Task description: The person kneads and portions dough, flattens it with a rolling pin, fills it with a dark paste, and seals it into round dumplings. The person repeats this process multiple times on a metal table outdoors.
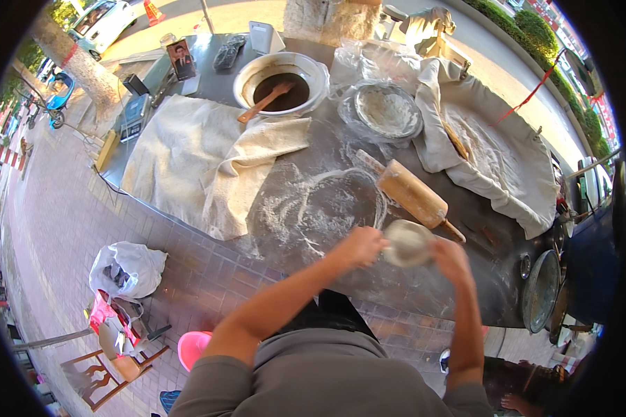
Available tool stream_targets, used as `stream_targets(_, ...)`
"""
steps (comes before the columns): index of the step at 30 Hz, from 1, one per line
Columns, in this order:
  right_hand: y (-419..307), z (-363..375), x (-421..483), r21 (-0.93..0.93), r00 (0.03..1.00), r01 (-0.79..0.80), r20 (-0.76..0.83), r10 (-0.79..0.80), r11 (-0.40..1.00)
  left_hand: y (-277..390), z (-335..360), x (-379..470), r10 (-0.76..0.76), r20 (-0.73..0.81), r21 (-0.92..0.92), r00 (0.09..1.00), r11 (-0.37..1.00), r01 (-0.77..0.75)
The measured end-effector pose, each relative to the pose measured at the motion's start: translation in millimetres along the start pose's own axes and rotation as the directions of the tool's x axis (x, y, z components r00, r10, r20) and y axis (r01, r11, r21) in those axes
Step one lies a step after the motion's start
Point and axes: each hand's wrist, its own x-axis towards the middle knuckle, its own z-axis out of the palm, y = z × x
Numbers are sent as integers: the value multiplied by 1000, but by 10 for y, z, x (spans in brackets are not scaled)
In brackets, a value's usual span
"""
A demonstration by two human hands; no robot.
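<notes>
Over the near part of the steel worktable, my left hand and my right hand hold a small round pale object between them. Motion blurs it, so I cannot tell whether it is a flour sieve or a flat piece of dough. My left fingers close at its left edge, my right fingers at its right edge. Just beyond lies a thick wooden rolling pin, slanting down to the right. Left of the pin, a ring of white flour is spread on the tabletop.
A cream cloth covers the table's left side. Behind it stands a white basin of dark liquid with a wooden spatula. A flour bowl and a cloth-lined tray are at back right. Metal pans stand far right.
</notes>
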Motion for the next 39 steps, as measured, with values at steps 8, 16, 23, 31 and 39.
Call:
stream_targets(8,1584,-105,-709,-386,763,-352,-646,22,853,-853,-1159,-372,230,-568,774,790,476,418)
stream_targets(16,-1951,1534,436,224,871,463,64,-487,858,-1159,-2512,-1109,8,-625,486,781,787,381)
stream_targets(23,-3466,2469,690,136,654,752,-283,-702,645,-1038,-2995,-1204,10,-600,405,800,866,293)
stream_targets(31,-2757,1180,528,530,844,535,-317,-432,657,-977,-2137,-1089,286,-768,570,572,714,407)
stream_targets(39,-1478,-63,319,423,704,574,-692,-158,701,-593,998,-470,581,196,460,790,657,-597)
